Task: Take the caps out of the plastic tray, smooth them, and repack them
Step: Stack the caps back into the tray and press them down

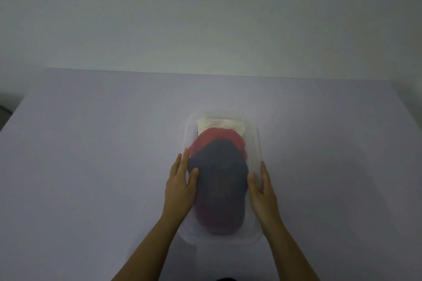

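Caps [218,173] fill the plastic tray [255,141] — both hands [180,186] flank it.

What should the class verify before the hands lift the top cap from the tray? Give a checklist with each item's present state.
1. Clear plastic tray flat on the grey table: ok.
2. Dark blue cap on top, uncovered: ok.
3. Left hand at the cap's edge: ok.
4. Right hand at the other edge: ok.
5. Firm grip on the cap: cannot tell.
6. Red cap free beneath: cannot tell.
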